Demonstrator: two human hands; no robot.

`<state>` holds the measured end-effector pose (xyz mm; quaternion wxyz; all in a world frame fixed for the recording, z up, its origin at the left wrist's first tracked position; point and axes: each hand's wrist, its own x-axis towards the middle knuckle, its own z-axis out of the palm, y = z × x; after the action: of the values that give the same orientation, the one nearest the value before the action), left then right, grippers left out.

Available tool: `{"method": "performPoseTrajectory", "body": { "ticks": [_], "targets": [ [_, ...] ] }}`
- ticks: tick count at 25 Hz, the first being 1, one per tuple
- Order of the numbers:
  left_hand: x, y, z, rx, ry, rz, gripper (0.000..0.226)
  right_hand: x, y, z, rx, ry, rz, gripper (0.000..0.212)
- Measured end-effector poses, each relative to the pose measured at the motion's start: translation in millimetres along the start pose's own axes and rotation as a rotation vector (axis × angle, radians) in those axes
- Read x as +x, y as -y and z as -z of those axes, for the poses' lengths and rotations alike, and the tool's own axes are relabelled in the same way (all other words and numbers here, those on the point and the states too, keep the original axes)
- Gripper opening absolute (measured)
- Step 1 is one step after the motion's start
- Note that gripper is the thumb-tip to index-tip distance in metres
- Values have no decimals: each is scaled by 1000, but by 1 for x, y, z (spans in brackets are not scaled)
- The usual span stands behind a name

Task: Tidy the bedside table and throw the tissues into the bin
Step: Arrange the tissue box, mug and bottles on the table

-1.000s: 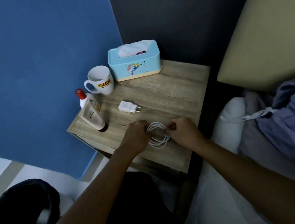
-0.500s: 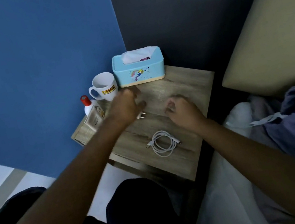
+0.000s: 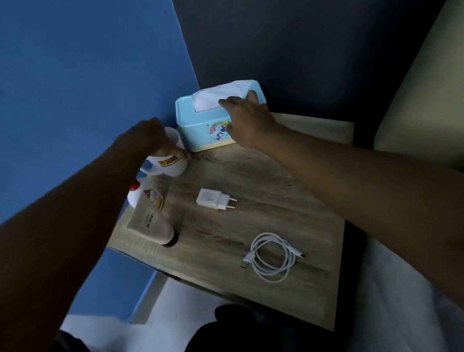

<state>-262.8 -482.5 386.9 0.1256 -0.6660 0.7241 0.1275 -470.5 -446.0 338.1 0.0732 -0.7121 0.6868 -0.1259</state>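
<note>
Item: tissue box (image 3: pixel 201 125), far edge of bedside table (image 3: pixel 259 202), long axis left-right. Right hand (image 3: pixel 245 118) lies on top, fingertips at protruding tissue (image 3: pixel 220 93); grasp unclear. Left hand (image 3: pixel 148 139) grips mug (image 3: pixel 172 165), just left.

Both arms stretch forward; the left hand (image 3: pixel 146 138) curls downward, gripping the mug (image 3: pixel 171 167); the right hand (image 3: pixel 246 122) reaches, fingers straight.

Desk (image 3: pixel 255 178) showing matt grey-brown wood grain, box (image 3: pixel 195 126) looking like smooth pale-blue plastic, tissue (image 3: pixel 211 96) lying soft and papery, mug (image 3: pixel 171 167) gleaming as glossy white ceramic, charger (image 3: pixel 211 199) showing smooth white plastic, cable (image 3: pixel 272 256) looking smooth and rubbery, tube (image 3: pixel 148 225) showing satin beige plastic.
</note>
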Motion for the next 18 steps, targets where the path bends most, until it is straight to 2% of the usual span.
{"method": "performPoseTrajectory", "body": {
  "ticks": [2,5,8,12,18],
  "targets": [
    [10,2,2,19,-15,-28,79,6,-9,-5,-41,13,-9,55],
    [16,0,8,59,-17,-74,75,5,-21,-3,-85,-35,10,49],
    [21,-8,15,103,10,-131,80,2,-33,6,-121,-4,12,53],
    [30,-28,24,194,23,-243,93,-17,-56,21,-91,44,-73,54],
    [41,-55,32,270,7,-372,107,-83,-88,33,37,-47,-230,55]
  ]
}}
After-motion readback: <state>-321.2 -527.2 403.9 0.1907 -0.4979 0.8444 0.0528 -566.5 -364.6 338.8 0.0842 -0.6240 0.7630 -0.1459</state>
